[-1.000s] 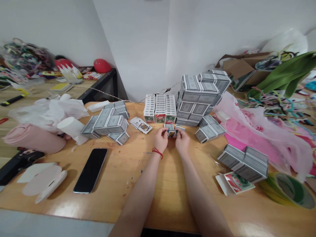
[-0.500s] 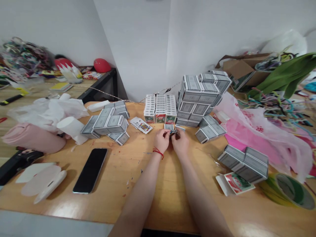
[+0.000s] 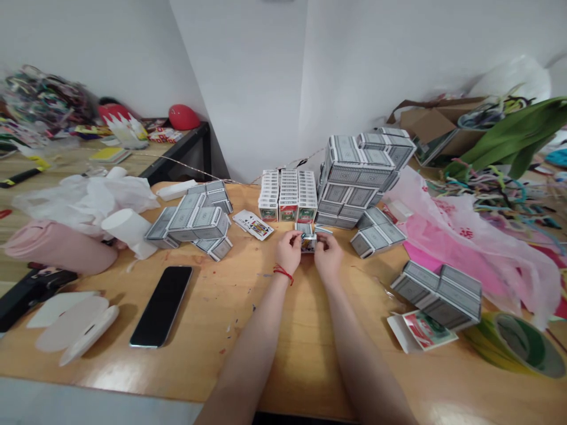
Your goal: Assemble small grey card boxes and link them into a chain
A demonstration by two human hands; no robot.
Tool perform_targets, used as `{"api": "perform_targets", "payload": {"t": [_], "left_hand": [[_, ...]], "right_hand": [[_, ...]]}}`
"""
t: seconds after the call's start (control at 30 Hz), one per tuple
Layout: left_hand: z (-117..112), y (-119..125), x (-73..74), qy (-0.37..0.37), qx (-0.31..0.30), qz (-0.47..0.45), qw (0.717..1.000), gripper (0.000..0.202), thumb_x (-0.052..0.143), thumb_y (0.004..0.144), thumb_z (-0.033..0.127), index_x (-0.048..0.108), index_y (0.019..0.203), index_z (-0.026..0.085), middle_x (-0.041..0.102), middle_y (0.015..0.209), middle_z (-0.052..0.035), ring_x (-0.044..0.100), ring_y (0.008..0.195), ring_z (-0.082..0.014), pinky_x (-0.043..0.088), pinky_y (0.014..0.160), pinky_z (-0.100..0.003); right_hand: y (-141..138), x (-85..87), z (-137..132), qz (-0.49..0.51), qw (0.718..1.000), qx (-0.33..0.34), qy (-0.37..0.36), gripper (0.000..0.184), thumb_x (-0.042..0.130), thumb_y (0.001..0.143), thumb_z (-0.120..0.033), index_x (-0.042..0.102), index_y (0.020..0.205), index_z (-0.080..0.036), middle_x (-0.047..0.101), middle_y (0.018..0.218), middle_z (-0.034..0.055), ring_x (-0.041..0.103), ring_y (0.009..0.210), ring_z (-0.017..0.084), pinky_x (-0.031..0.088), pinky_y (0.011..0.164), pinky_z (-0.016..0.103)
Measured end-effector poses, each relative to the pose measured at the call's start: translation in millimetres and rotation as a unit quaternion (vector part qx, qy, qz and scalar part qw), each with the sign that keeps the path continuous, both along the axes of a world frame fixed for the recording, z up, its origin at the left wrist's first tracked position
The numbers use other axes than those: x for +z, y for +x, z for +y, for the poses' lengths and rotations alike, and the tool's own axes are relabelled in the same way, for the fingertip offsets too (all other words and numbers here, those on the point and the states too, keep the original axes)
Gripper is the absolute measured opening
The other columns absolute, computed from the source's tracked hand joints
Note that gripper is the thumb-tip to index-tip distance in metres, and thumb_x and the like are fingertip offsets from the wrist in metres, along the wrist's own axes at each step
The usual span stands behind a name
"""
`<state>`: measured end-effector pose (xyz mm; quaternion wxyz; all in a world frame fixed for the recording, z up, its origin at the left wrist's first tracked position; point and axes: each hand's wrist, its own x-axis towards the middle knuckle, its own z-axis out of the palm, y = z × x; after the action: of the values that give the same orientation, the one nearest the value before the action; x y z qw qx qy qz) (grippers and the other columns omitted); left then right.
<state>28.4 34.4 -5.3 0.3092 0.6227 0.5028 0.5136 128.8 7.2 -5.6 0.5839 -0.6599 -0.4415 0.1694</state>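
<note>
In the middle of the table my left hand (image 3: 287, 252) and my right hand (image 3: 328, 256) face each other, fingers pinched. Between them is a playing card (image 3: 308, 244) with its printed face showing; both hands grip its sides. Just behind it lies a patterned card piece (image 3: 303, 227), partly covered. Left of my hands a small fan of loose playing cards (image 3: 253, 225) lies face up. Behind stand three rows of card boxes (image 3: 287, 198), and to their right rises a tall stack of grey patterned card structures (image 3: 354, 172).
Folded grey card blocks (image 3: 197, 218) are piled at left, with others (image 3: 438, 292) at right beside an open card box (image 3: 425, 330) and a tape roll (image 3: 522, 342). A phone (image 3: 162, 306) lies front left. Pink cloth (image 3: 469, 236) spreads at right.
My hands have moved slightly apart, and the face of the card between them now shows. The things around them have stayed in place.
</note>
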Motion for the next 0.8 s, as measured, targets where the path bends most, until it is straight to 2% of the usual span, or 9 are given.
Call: {"api": "perform_targets", "payload": {"t": [0.17, 0.3, 0.57, 0.8], "left_hand": [[3.7, -2.6, 0.6, 0.0, 0.03, -0.035, 0.999, 0.018, 0.047, 0.074, 0.014, 0.06, 0.085, 0.017, 0.063, 0.082, -0.0048, 0.057, 0.072, -0.0123, 0.046, 0.068, -0.026], [6.2, -3.6, 0.6, -0.014, 0.047, -0.076, 0.996, 0.019, 0.045, 0.073, 0.012, 0.06, 0.085, 0.015, 0.062, 0.085, -0.0052, 0.057, 0.077, -0.0125, 0.046, 0.071, -0.026], [6.0, -1.8, -2.8, -0.024, 0.027, -0.088, 0.995, 0.016, 0.047, 0.073, 0.013, 0.06, 0.083, 0.015, 0.062, 0.081, -0.0041, 0.057, 0.072, -0.0113, 0.047, 0.07, -0.026], [6.7, -2.9, 0.2, -0.028, 0.039, -0.103, 0.994, 0.017, 0.046, 0.072, 0.011, 0.059, 0.083, 0.014, 0.062, 0.082, -0.0045, 0.057, 0.074, -0.0115, 0.047, 0.07, -0.025]], "right_hand": [[-5.6, 4.6, 1.4, 0.05, 0.995, 0.086, 0.017, 0.03, 0.043, 0.071, -0.025, 0.059, 0.095, -0.016, 0.063, 0.093, 0.0079, 0.059, 0.079, 0.016, 0.047, 0.07, 0.029], [-8.2, 4.6, 1.0, 0.052, 0.991, 0.124, 0.011, 0.036, 0.049, 0.069, -0.026, 0.056, 0.102, -0.017, 0.063, 0.094, 0.0085, 0.059, 0.079, 0.016, 0.048, 0.068, 0.029], [-10.6, 4.4, -2.1, 0.023, 0.993, 0.112, -0.025, 0.039, 0.049, 0.068, -0.027, 0.056, 0.106, -0.018, 0.064, 0.082, 0.0047, 0.057, 0.063, 0.013, 0.047, 0.059, 0.026], [-11.1, 4.4, -3.3, -0.007, 0.992, 0.12, -0.031, 0.04, 0.045, 0.064, -0.022, 0.059, 0.101, -0.016, 0.059, 0.062, -0.0007, 0.045, 0.046, 0.009, 0.041, 0.049, 0.023]]}}
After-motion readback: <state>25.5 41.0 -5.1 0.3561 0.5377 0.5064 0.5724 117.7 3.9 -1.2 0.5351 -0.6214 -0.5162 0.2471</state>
